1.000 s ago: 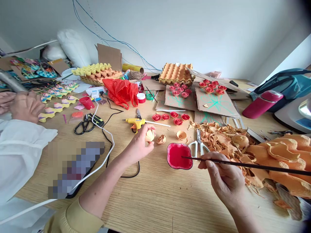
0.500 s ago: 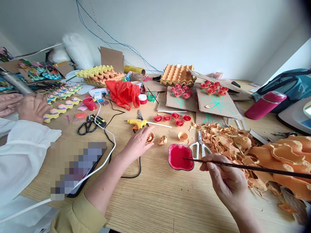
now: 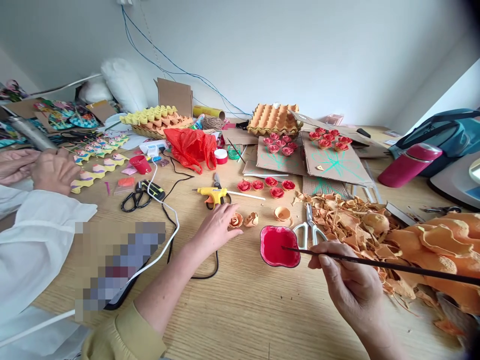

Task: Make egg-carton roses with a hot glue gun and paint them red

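Note:
My right hand pinches a long dark paintbrush, its tip inside a small dish of red paint. My left hand is spread with fingers apart beside an unpainted orange rose, holding nothing. Another unpainted piece and an orange cup piece lie to the right. Behind them sit several red roses. A yellow glue gun lies just beyond my left hand. White-handled scissors rest right behind the dish.
Orange scraps and egg trays cover the right side. Cardboard sheets with roses stand behind. A pink bottle is at the right. At the left, another person's hands work near a tablet and white cable.
The view has shifted slightly. My left hand remains spread by the unpainted rose, which shows more fully now. The brush tip is still in the red paint.

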Motion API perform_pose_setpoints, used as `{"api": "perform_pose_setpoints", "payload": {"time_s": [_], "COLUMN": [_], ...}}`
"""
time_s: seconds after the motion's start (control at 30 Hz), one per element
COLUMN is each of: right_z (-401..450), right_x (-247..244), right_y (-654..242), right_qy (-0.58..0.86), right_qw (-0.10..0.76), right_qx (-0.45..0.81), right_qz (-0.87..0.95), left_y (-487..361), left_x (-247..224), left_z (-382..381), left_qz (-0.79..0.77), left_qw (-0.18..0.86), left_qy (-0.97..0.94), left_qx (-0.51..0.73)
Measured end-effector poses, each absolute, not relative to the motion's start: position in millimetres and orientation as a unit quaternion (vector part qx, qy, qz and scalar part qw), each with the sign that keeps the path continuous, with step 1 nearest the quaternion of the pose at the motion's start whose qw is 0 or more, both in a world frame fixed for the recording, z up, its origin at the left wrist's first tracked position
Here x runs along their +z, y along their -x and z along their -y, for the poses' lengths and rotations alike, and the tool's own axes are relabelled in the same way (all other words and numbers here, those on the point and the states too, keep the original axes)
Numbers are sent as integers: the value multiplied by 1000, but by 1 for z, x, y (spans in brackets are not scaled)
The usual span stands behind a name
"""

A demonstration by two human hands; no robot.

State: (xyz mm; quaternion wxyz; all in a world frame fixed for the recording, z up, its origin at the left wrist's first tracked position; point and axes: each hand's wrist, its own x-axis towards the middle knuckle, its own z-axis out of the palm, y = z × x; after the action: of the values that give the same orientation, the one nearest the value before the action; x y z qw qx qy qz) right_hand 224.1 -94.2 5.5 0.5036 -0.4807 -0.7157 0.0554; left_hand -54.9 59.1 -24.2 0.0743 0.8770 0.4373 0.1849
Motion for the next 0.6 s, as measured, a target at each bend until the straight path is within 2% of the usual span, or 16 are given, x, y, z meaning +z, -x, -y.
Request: {"api": "perform_pose_setpoints", "payload": {"time_s": [0.4,0.6], "right_z": [98,101], "right_x": [4,-1], "right_y": [-223,-223], "right_qy": [482,481], "right_qw": [517,538], "right_qx": [84,119], "right_qz": [703,682], "left_y": [13,16], "left_x": [-23,-15], "left_z": [-53,-50], "left_qz": [-370,-353], "left_qw": [52,53], "left_qy": [-918,-912], "left_qx": [132,202]}}
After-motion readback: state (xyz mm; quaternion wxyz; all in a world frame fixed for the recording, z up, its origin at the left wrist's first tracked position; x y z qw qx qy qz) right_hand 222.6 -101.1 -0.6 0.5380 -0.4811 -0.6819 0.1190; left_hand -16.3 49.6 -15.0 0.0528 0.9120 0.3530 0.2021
